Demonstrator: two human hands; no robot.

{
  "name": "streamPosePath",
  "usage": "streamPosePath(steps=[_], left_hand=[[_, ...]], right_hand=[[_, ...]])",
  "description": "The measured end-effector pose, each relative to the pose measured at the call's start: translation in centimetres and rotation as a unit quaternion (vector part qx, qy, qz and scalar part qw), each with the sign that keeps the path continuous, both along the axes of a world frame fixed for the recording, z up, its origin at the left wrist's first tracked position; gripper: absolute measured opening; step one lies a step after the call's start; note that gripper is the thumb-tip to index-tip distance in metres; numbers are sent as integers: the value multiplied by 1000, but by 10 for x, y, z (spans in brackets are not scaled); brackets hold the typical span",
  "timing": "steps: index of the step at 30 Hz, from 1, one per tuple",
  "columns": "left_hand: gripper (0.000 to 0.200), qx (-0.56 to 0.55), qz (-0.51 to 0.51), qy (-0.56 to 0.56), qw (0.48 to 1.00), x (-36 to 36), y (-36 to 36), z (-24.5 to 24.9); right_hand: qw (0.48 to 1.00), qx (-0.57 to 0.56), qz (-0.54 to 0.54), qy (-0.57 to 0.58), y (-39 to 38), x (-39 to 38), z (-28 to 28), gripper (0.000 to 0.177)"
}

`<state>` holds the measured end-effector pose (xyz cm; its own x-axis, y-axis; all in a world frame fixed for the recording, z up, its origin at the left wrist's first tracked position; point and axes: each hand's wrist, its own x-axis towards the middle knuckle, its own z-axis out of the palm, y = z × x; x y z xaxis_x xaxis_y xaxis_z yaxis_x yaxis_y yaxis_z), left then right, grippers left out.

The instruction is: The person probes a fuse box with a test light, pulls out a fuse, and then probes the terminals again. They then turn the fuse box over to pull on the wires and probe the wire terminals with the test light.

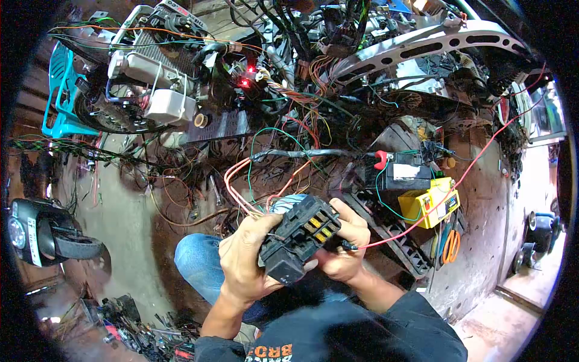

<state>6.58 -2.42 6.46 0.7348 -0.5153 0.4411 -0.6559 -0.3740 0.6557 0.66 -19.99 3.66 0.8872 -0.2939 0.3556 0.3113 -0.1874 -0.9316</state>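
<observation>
A black fuse box (294,232) with several yellow fuses in its slots is held up in front of my body, tilted. My left hand (244,256) grips its left side, the thumb pressed along the upper edge. Around the right side close the fingers of my right hand (350,241). A red wire (398,236) with a black end runs out from beside my right hand toward the upper right. Orange and pink wires (236,187) rise from behind the box to a grey-wrapped harness (301,153).
Beyond my hands stands a stripped vehicle frame (422,53) with tangled wiring and a radiator (158,51). A black battery (405,172) and a yellow battery (431,204) sit to the right, with orange-handled pliers (450,246) close by. Tools (142,332) lie at lower left.
</observation>
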Motion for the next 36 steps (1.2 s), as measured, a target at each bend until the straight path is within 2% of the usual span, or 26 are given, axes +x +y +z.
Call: streamPosePath(steps=[6,15,24,27,28,31,32,35,36], left_hand=[[83,41,18,17,999,-4,5,1],[81,6,0,2,1000,-2,4,-1],[77,17,19,16,1000,0,0,12],[75,-23,18,44,999,6,-4,15],[63,-55,-10,89,994,7,-4,23],[66,-133,-25,184,974,3,-7,18],[69,-145,-37,259,954,1,-2,20],[72,-217,-30,384,897,-6,-2,25],[75,-190,-68,355,913,-3,3,22]], right_hand=[[1000,-6,2,5,1,1,-3,22],[1000,9,6,13,0,1,-3,19],[1000,21,17,-6,-2,-1,-9,19],[999,28,22,-8,-2,0,-9,20],[999,26,25,-4,-2,-1,-6,20],[999,15,30,-9,-2,-1,-11,22],[999,16,28,-14,-2,-1,-12,23],[999,24,25,-21,0,-1,-12,24],[999,25,24,-26,1,0,-12,24]])
